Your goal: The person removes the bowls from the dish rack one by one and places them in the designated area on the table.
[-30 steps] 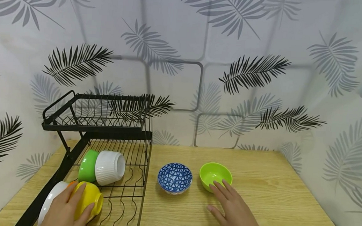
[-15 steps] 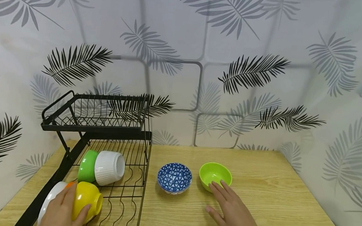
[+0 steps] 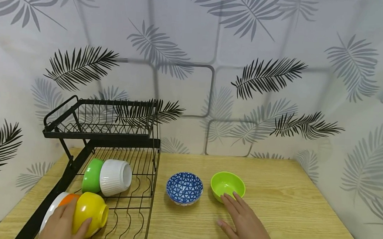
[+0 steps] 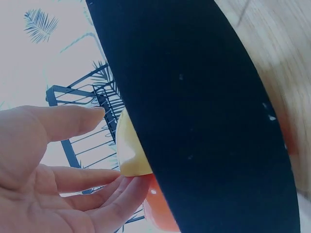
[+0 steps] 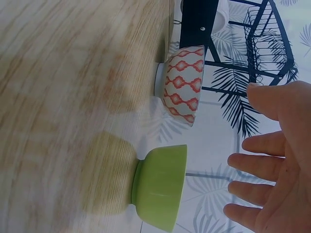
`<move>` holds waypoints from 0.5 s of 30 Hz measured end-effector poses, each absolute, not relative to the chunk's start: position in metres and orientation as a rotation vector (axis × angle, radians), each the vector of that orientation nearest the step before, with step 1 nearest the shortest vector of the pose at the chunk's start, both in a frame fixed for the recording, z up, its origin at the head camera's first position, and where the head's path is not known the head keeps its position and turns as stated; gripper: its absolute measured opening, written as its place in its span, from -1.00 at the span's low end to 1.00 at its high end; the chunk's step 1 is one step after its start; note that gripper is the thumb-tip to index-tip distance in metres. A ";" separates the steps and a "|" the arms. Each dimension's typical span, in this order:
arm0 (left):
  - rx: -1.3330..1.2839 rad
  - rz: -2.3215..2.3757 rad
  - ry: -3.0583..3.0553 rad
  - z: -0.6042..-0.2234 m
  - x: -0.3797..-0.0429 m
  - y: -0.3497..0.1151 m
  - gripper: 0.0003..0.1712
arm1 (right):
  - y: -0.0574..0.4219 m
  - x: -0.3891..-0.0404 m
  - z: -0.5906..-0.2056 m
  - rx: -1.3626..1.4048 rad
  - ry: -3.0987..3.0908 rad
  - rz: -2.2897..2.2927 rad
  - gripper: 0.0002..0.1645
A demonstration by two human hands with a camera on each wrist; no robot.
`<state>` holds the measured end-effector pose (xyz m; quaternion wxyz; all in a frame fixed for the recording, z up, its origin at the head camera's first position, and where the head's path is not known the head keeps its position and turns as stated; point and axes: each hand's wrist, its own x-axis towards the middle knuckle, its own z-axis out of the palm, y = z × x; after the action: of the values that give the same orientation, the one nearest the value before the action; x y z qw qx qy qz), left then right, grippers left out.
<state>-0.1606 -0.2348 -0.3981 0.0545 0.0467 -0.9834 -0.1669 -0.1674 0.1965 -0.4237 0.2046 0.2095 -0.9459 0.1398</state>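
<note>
Lying sideways in rack (image 3: 126, 142): yellow bowl (image 3: 89, 212).

Bowls (image 3: 91, 214) on rack (image 3: 101, 137) left, bowl pair (image 3: 185, 187) on table (image 3: 289, 200) right, wall (image 3: 230, 44) behind

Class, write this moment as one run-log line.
Left hand: touching yellow round bowl on black wire rack; right hand: near lime-green round bowl

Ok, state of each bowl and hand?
Yellow bowl: tipped sideways
Orange bowl: tipped sideways, partly hidden
White bowl: tipped sideways, partly hidden
Green bowl: tipped sideways
Ribbed white bowl: tipped sideways
Blue-patterned bowl: upright
Lime bowl: upright
Left hand: touching yellow bowl
Right hand: fingers extended
</note>
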 end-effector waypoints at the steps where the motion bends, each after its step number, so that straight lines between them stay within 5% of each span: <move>1: 0.143 -0.512 -2.991 -0.398 -0.161 -0.235 -0.13 | 0.196 -0.167 -0.424 0.585 -2.633 0.389 -0.28; 15: 0.155 -0.638 -3.076 -0.400 -0.168 -0.247 -0.11 | 0.197 -0.166 -0.424 0.622 -2.634 0.355 -0.27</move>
<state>-0.1682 -0.2471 -0.3998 -0.0016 0.0492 -0.9780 -0.2029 -0.1657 0.1973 -0.4242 0.2045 0.2232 -0.9446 0.1271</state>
